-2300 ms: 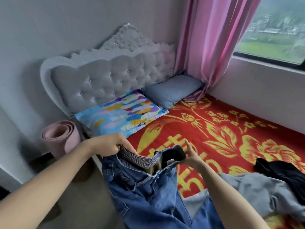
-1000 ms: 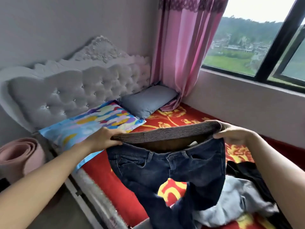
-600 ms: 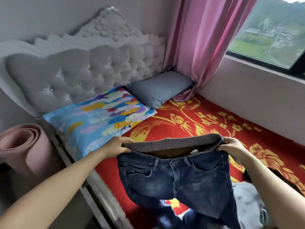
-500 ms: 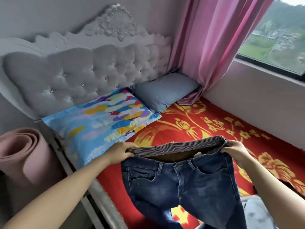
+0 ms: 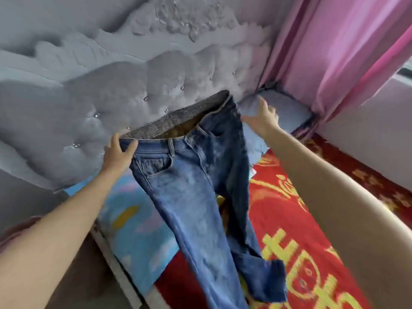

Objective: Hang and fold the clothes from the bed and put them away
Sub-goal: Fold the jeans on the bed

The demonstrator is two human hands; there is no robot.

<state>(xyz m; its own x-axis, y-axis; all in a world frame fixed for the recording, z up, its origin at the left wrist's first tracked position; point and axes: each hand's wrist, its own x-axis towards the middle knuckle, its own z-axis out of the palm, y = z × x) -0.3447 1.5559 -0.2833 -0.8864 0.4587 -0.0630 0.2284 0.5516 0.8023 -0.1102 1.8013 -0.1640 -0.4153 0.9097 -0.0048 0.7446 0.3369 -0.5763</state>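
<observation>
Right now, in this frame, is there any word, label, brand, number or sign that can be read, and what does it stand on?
No text can be read for certain.
red bedspread: large yellow character-like shapes, blurred by motion and partly covered by the jeans; not readable.
jeans, gripped at the waistband by the left hand: no label, brand or number shows.

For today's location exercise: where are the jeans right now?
Head view, centre: the jeans hang in front of the grey headboard, the left hand gripping the waistband's left end, the right hand open beside its right end.
</observation>
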